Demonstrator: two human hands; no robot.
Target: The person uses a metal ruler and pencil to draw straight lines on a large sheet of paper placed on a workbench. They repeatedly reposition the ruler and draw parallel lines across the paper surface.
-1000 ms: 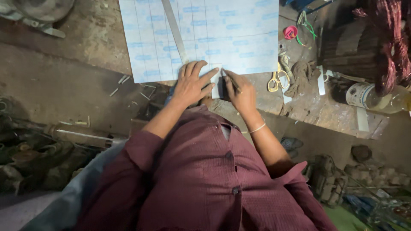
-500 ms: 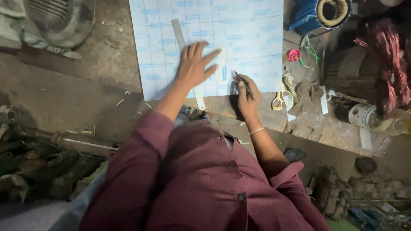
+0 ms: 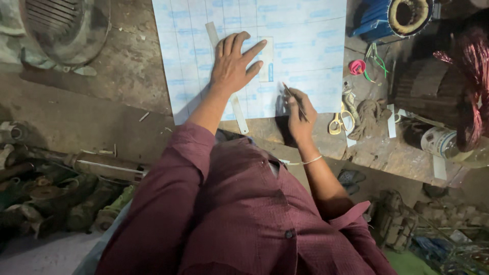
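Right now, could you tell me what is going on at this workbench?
A person in a maroon shirt leans over a pale blue gridded sheet on a grimy bench. The left hand presses flat on the sheet over a narrow strip. The right hand grips a thin pen-like tool at the sheet's near edge. Yellow-handled scissors lie just beside it.

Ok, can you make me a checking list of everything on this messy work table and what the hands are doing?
Surface: worn, dirty workbench.
Job's things: pale blue gridded sheet; long ruler strip under the left hand; small paper piece.
Clutter: yellow-handled scissors, rope knot, pink tape roll, white can.
Grippers: left hand spread flat on the sheet; right hand holds a thin pencil-like tool.
Cables: copper wire bundle; green wires.
Surroundings: grey fan housing; scrap metal parts.
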